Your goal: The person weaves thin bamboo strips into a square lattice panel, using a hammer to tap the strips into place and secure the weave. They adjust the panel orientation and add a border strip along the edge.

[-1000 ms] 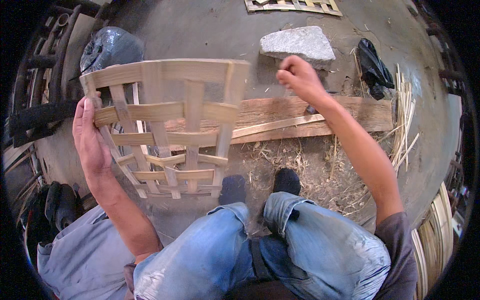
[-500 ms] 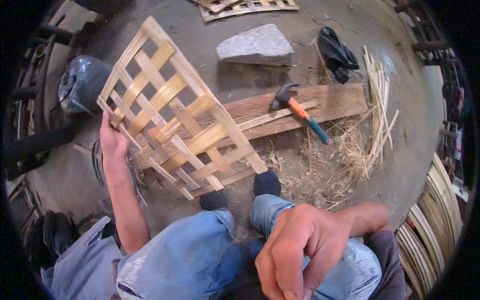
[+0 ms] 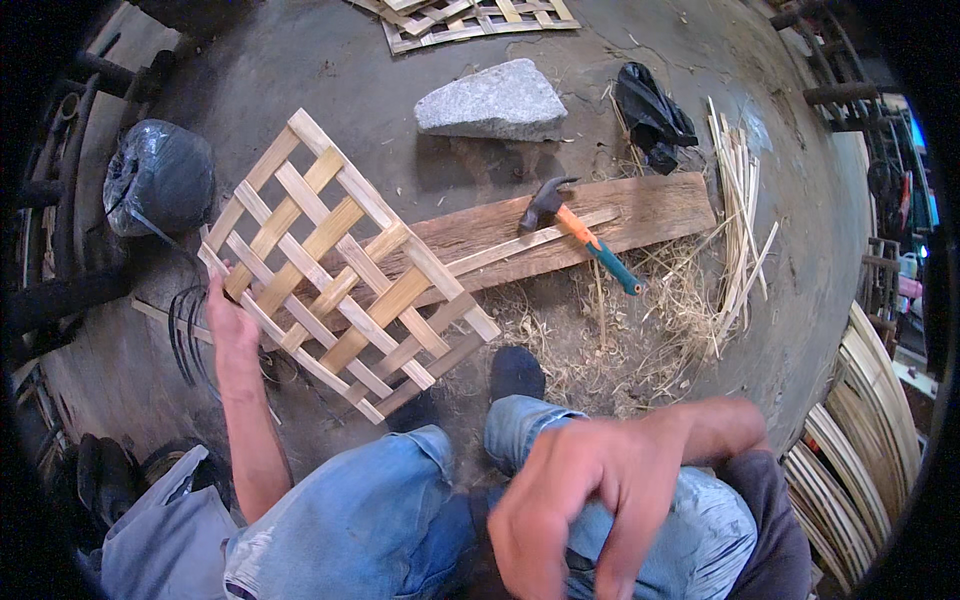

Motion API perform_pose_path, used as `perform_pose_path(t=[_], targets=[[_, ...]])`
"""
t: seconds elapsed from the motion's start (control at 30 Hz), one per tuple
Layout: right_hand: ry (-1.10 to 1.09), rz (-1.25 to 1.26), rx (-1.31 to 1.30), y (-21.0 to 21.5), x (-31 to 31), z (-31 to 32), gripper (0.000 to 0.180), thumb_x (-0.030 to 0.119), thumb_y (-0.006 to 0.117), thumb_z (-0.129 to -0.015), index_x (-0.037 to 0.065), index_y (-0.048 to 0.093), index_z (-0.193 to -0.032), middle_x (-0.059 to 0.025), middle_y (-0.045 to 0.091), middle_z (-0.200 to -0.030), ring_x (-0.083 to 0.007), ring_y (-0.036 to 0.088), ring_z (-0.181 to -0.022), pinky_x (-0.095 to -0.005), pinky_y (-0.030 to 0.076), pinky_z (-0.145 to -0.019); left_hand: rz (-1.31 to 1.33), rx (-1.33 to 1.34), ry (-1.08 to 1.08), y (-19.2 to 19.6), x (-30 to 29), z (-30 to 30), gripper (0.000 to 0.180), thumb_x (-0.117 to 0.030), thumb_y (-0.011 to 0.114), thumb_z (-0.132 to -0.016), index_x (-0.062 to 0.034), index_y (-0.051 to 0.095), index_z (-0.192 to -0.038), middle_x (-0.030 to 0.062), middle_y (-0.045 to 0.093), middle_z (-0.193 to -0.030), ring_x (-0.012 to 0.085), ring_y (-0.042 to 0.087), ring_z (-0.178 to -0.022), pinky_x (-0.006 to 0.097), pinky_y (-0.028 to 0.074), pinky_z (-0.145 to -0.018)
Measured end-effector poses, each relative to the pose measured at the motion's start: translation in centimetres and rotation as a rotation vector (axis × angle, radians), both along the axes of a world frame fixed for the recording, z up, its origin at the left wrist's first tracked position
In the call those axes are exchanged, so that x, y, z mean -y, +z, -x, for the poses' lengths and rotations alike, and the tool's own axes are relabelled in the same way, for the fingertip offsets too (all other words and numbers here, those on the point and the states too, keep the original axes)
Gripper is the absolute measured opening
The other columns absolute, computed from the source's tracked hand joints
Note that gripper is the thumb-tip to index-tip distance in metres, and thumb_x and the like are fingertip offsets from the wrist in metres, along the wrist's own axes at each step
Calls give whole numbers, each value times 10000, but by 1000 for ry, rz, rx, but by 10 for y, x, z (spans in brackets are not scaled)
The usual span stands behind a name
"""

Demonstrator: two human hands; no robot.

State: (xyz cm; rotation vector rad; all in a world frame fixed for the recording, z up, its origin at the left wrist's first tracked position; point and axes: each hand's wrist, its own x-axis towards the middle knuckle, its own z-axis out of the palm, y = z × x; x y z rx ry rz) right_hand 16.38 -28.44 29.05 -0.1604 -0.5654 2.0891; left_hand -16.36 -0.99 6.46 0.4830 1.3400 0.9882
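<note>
The woven lattice panel (image 3: pixel 345 270), made of pale and tan wooden strips crossed over and under each other, is the biggest thing in hand. It stands turned like a diamond: 1 corner points up and away toward the grey stone (image 3: pixel 492 100), the opposite corner down toward the knees, and its long axis runs from upper left to lower right. Its right corner overlaps the long brown plank (image 3: pixel 640 215) lying on the concrete floor (image 3: pixel 330 70).

The left hand (image 3: pixel 228 318) grips the panel at its left edge, fingers curled shut round a strip, with the forearm rising straight from the lower edge of the view. So the panel sits above and to the right of that hand, held off the ground at arm's length.

The right hand (image 3: pixel 590 500) hangs close to the camera over the right knee in blue jeans, well apart from the panel. Its fingers are loosely spread and bent downward, and it holds nothing.

On the plank lies a hammer (image 3: pixel 580 235) with an orange and teal handle, head toward the panel. Loose thin strips (image 3: pixel 738 215) and straw lie beyond the plank's right end. A black wrapped bundle (image 3: pixel 160 178) sits left of the panel.
</note>
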Motion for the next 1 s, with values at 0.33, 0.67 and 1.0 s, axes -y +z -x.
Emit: perform_pose_path(t=[0.33, 0.67, 1.0], targets=[[-467, 46, 2242, -196, 51, -140, 321, 227, 749, -816, 62, 574, -1028, -120, 560, -988, -331, 571, -959, -440, 476, -788, 39, 158, 65, 11, 23, -17, 307, -316, 430, -1038, -69, 520, -1195, 78, 567, -1123, 237, 542, -1095, 436, 448, -992], [-870, -265, 2179, -190, 21, -183, 238, 106, 685, -858, 18, 557, -1037, -158, 560, -961, -345, 567, -883, -410, 461, -762, 72, 161, 61, 12, 32, -21, 333, -352, 388, -1051, -80, 506, -1201, 89, 579, -1156, 243, 552, -1106, 442, 448, -1020], [-1103, 405, 2356, -238, 151, -156, 248, 216, 641, -912, 0, 588, -1023, -159, 585, -969, -310, 574, -917, -396, 452, -812, 118, 302, 115, 17, 48, -9, 347, -323, 423, -1046, -79, 509, -1277, 80, 582, -1257, 229, 555, -1154, 415, 451, -1047]])
